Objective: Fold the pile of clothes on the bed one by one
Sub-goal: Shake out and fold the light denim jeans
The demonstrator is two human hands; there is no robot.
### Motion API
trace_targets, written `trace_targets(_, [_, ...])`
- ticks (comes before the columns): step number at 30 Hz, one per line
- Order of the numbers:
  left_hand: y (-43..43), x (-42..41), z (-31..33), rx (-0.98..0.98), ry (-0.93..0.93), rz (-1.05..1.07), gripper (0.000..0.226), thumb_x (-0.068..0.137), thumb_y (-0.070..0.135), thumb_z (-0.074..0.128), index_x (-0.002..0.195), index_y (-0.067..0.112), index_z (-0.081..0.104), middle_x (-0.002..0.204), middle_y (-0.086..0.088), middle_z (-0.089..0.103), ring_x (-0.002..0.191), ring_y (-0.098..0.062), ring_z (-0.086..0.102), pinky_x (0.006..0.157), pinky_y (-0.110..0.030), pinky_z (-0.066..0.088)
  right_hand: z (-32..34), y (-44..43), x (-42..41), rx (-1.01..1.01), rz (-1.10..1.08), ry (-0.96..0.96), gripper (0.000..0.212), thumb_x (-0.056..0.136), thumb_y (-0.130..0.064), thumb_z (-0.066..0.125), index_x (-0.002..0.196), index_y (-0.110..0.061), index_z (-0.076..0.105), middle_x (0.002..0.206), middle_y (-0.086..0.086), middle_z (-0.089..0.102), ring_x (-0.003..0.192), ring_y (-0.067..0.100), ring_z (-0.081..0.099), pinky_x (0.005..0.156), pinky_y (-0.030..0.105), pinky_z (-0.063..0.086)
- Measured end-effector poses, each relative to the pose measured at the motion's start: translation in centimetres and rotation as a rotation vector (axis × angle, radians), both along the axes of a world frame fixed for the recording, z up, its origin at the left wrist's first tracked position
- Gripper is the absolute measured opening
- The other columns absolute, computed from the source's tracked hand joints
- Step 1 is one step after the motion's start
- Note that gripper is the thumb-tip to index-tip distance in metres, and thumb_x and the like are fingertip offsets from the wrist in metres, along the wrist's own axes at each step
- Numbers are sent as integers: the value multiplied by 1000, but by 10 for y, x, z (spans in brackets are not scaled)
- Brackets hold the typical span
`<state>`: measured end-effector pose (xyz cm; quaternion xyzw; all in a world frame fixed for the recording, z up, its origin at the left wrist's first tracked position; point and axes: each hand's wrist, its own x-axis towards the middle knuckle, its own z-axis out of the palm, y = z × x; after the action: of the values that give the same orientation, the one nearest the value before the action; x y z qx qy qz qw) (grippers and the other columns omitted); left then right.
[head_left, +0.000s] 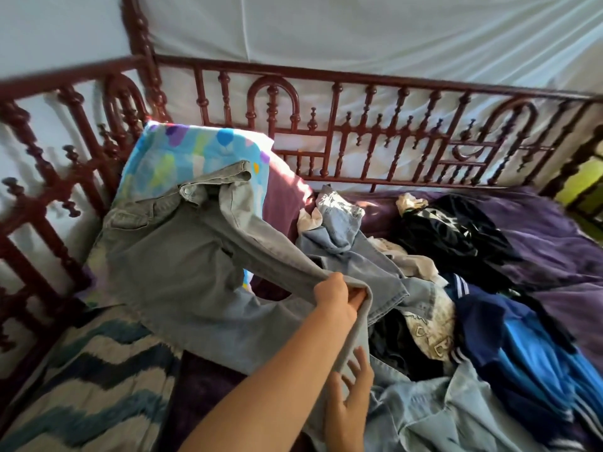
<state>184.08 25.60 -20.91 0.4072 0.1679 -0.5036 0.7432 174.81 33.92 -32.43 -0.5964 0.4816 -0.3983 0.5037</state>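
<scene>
two hands: left hand (336,296) pinches one grey trousers (182,243); right hand (350,399) spread, beside one clothes pile (483,321).

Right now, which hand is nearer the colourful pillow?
Left. The left hand grips the grey jeans below and right of the colourful pillow; the right hand, open, is farther down, closer to the person.

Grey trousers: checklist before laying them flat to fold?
1. Left hand grips the grey trousers: ok.
2. Right hand free to help, fingers spread: ok.
3. Trousers clear of the pile of clothes: not ok, the hem end overlaps it.
4. Waistband lying flat: not ok, it is propped on the patterned pillow.
5. Both legs aligned: cannot tell, the fabric is bunched.
6. Room on the zigzag blanket: ok.
</scene>
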Motion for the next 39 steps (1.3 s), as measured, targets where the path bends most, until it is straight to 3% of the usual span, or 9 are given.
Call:
trace_targets(3, [1,-10,-15,31,28,-9,39,97,3,40,136,-4,37,114,-24,51,116,-38,49,89,-44,41,0,-16,-8,96,-25,100,18,84,-7,66,87,-21,55,82,-6,57,75,11,54,67,20,43])
trace_targets(4, [0,-11,-19,40,30,-10,39,98,4,40,136,-4,37,118,-24,51,120,-38,47,91,-45,41,-1,-25,-11,89,-60,185,28,85,-4,61,67,-18,45,64,-4,48,59,11,44,55,18,33])
trace_targets(6, [0,-11,-23,21,17,-23,38,98,6,41,135,-4,39,112,-25,56,112,-37,52,91,-46,41,2,-44,-24,57,-93,264,41,85,1,54,58,-15,28,53,-2,31,50,12,27,48,24,24])
trace_targets(10, [8,-1,-27,28,-228,-334,29,97,25,48,122,11,50,98,-12,59,98,-26,53,90,-41,40,30,-114,-67,46,-62,240,41,80,4,58,49,-19,43,44,-9,37,46,9,32,43,15,28])
trace_targets(16, [59,-3,-88,310,-301,-538,39,96,30,45,130,10,46,106,-10,57,87,-23,54,73,-31,42,59,-247,-107,213,-153,298,19,83,-8,66,93,7,68,72,13,55,62,24,47,51,28,41])
trace_targets(21, [120,13,-147,513,-159,-422,41,97,27,44,130,3,47,116,-17,56,95,-29,53,84,-36,39,42,-262,-91,-190,-155,1105,35,86,-12,52,121,-9,57,130,23,46,122,37,36,99,44,30])
trace_targets(26, [155,32,-179,662,-108,-319,43,97,25,46,133,2,45,127,-22,52,100,-32,49,99,-42,36,-24,-188,-28,-319,333,1147,37,91,-21,48,128,-16,51,138,10,39,129,29,30,103,38,28])
trace_targets(35, [141,79,-228,683,-79,-39,38,94,13,52,129,-3,47,94,-13,53,81,-25,52,78,-37,41,-93,-75,23,-127,718,992,39,96,-20,41,135,-21,44,138,-1,37,131,19,29,103,25,30])
trace_targets(39, [122,88,-245,614,17,-37,44,95,19,52,135,5,43,140,-13,43,126,-28,44,101,-44,34,-109,-62,21,-81,679,955,34,96,-21,43,129,-21,50,131,-1,44,124,16,36,100,19,27])
